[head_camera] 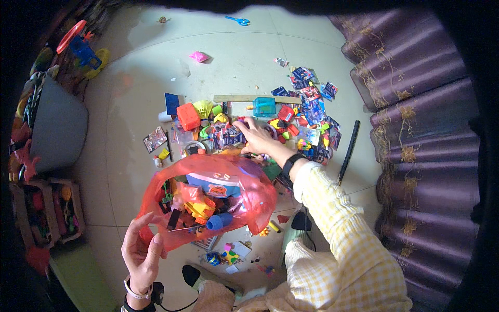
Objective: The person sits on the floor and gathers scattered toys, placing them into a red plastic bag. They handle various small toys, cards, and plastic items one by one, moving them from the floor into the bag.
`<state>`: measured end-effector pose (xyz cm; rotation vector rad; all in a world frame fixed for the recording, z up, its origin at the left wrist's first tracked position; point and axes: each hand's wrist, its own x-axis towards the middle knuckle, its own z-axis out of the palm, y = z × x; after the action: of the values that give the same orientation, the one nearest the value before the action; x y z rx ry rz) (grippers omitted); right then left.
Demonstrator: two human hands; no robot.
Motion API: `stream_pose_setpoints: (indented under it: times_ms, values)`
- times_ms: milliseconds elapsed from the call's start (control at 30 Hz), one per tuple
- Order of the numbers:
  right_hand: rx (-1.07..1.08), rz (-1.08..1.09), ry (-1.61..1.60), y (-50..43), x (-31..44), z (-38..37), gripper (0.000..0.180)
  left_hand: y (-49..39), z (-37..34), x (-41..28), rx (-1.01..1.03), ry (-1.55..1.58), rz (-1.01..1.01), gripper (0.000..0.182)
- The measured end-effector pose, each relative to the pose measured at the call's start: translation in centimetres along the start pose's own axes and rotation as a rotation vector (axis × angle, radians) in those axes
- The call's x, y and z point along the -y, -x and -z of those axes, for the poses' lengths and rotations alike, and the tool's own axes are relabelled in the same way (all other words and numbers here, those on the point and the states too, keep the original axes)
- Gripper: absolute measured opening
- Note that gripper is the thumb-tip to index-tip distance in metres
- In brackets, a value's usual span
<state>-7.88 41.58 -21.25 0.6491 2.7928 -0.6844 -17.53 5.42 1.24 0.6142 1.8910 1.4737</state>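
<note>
My left hand [144, 245] pinches the near left rim of a red plastic bag [175, 167], whose mouth gapes upward. Inside lie a blue ribbed plastic piece [219, 221], yellow and orange toy parts [199, 208] and a blue and white item with a printed picture [218, 190]. Beyond the bag, my right hand [255, 136] reaches down into a pile of small toys and printed cards [230, 135], its fingers spread and their tips partly hidden. Near it are a teal clear plastic box [264, 107], a red plastic container [188, 116] and a small red box [285, 113].
A wooden strip [257, 99] lies behind the pile, a black stick [349, 150] to its right. Blue scissors [238, 21] and a pink packet [199, 57] rest farther off on the tiled floor. A grey bin [60, 124] stands left; purple curtains [425, 156] hang right. Small toys lie between my feet.
</note>
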Motion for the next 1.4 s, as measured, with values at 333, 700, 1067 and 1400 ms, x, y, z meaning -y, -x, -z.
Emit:
stream_pose_setpoints:
  times_ms: [333, 700, 1067, 1400]
  values:
    - [-0.415, 0.079, -0.277, 5.5, -1.9, -2.4, 0.07, 0.2, -0.2, 0.0, 0.016, -0.02, 0.005, 0.035]
    - [-0.255, -0.287, -0.18, 6.4, -10.1, 1.8, 0.063, 0.1, -0.2, -0.1, 0.002, -0.044, 0.001, 0.034]
    - [-0.032, -0.106, 0.191, 9.3, -5.1, -1.0, 0.097, 0.1, -0.6, -0.1, -0.005, -0.038, 0.03, 0.034]
    - [-0.298, -0.031, -0.116, 10.9, -7.2, -2.4, 0.048, 0.6, -0.5, 0.0, -0.007, -0.066, 0.016, 0.034]
